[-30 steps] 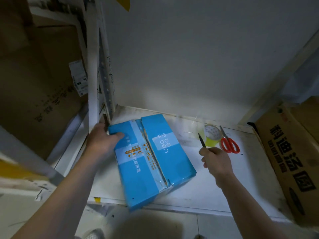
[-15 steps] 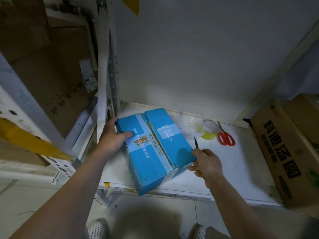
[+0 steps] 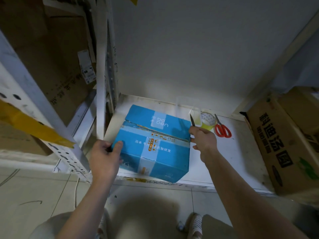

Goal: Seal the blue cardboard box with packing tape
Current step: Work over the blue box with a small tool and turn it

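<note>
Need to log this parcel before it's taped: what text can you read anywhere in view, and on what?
"ben", upside down in view: pale panel on the blue box.
"肌肤研发": box top, after "泊本" and a hidden stretch.
Large black characters on the brown carton at right: not surely readable.
White shipping label on the left carton: too small.

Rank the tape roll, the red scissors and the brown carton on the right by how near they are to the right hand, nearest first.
From the right hand, in the head view:
1. Tape roll, just beyond the hand on the shelf.
2. Red scissors, to the right of the roll.
3. Brown carton, at the shelf's far right edge.
</note>
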The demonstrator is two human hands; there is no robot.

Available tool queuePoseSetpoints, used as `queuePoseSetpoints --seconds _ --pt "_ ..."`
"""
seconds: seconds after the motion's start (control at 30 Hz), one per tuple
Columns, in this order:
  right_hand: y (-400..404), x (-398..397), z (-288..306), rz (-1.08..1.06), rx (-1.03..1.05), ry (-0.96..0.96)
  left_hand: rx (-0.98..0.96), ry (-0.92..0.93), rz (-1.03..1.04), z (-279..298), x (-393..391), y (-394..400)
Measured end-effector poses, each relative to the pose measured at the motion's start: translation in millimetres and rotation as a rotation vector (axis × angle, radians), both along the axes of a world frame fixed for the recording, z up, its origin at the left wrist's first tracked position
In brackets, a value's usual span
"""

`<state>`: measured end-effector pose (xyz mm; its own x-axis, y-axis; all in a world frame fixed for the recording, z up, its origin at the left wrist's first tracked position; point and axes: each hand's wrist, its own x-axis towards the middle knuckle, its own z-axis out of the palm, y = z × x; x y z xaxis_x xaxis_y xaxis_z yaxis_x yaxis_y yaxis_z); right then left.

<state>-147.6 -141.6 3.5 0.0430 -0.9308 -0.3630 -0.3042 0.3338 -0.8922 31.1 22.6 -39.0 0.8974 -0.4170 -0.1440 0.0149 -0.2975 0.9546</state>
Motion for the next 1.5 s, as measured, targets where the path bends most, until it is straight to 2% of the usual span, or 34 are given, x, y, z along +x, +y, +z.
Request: queuePoseSetpoints --seconds 0.13,0.23,0.3,0.43,0.63,0.8,1.03,1.33,1.5 --pt "4.6 12.0 8.1 0.087 -0.018 -0.072 -0.034 -0.032 0.037 -3.4 -16.8 13.3" --pt "7.4 16.7 12.2 0.165 -0.056 -0.048 -0.05 -0.056 0.019 -9.7 -29.6 21.6" --pt "9.3 17.2 11.3 0.223 -0.152 0.044 -0.063 -0.067 -0.031 -13.4 -33.0 25.5" --pt "30.0 21.6 5.9 0.325 -0.38 0.407 0.017 -0.167 -0.138 -14.6 -31.1 30.4" --pt "94.5 35.2 0.3 0.663 -0.442 0.436 0.107 -0.351 -0.186 -2.6 -27.7 30.5" --pt "111.7 37.3 3.0 0.802 -0.525 0.568 0.121 -0.359 -0.299 -1.1 -10.8 36.0" --pt "120.2 45.0 4.1 0.815 -0.606 0.628 0.121 -0.331 -0.366 -2.0 2.7 35.4" --pt "130.5 50.8 -1.9 0.759 -0.626 0.662 0.064 -0.185 -0.376 -5.9 9.0 34.9" --pt "132.9 50.7 -1.6 0.734 -0.64 0.628 0.139 -0.289 -0.41 -3.1 12.0 38.5"
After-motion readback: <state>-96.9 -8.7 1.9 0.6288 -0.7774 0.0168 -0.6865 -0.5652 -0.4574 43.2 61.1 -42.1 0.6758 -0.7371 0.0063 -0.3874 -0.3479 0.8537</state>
